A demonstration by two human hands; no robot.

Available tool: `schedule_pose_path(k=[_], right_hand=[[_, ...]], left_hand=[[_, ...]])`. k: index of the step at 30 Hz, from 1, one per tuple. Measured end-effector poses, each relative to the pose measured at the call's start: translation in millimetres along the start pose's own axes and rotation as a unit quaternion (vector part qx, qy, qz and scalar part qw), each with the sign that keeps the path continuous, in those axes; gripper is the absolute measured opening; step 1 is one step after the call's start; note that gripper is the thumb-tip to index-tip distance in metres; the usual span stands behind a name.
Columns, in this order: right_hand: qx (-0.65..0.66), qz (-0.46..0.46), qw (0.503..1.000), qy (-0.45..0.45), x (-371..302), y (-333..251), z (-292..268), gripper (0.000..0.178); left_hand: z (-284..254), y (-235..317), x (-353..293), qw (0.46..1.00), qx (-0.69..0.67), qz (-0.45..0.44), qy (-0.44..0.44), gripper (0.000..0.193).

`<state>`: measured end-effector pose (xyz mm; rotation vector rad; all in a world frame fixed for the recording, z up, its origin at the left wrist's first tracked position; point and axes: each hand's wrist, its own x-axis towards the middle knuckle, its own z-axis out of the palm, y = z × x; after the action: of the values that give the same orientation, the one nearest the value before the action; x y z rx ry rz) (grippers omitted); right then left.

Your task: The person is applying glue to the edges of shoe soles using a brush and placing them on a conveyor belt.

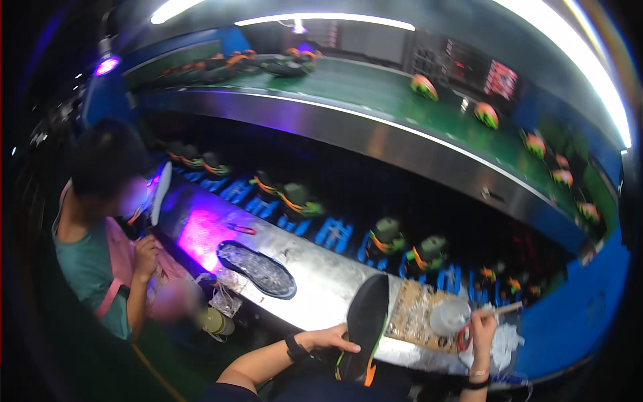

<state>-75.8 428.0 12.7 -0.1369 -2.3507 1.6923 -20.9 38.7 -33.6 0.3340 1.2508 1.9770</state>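
My left hand (pixel 335 338) grips a shoe (pixel 368 311) with its black sole turned up; green and orange parts show along its lower edge. My right hand (pixel 482 326) is closed around a light wooden-handled tool (pixel 508 308), probably a brush, though its working end is hidden. Beside that hand, a whitish translucent tub (pixel 449 316) stands on a stained tan board (pixel 412 311). A red ring-shaped thing (pixel 463 337) sits between the tub and my right fingers. Farther left, a loose dark-rimmed sole (pixel 256 269) with a greyish, shiny face lies on the metal bench (pixel 315 261).
Beyond the bench, shoes (pixel 429 253) ride on blue racks (pixel 333 234). Above them runs a green conveyor (pixel 362 87) carrying more shoes. A co-worker (pixel 100 234) at left holds a shoe (pixel 159 191) under purple light. White crumpled material (pixel 506 343) lies at the bench's right end.
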Motion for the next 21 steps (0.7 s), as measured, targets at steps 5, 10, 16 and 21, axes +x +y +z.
schedule_pose_path(k=[5, 10, 16, 21], right_hand=[[0.04, -0.083, 0.995, 0.028, -1.3, -3.9, -2.7, 0.009], [0.112, -0.098, 0.989, -0.009, -8.2, -76.2, 20.4, 0.01], [0.134, -0.217, 0.965, -0.068, -21.7, -151.5, 51.0, 0.008], [0.068, -0.283, 0.945, -0.15, -32.1, -165.8, 54.6, 0.014]], left_hand=[[1.5, 11.9, -3.2, 0.999, -0.014, 0.017, -0.044, 0.067], [-2.6, 73.6, 6.2, 0.977, 0.108, 0.172, 0.06, 0.06], [26.4, 186.4, 26.1, 0.898, 0.321, 0.286, 0.091, 0.067], [54.2, 203.7, 27.5, 0.876, 0.35, 0.325, 0.063, 0.066]])
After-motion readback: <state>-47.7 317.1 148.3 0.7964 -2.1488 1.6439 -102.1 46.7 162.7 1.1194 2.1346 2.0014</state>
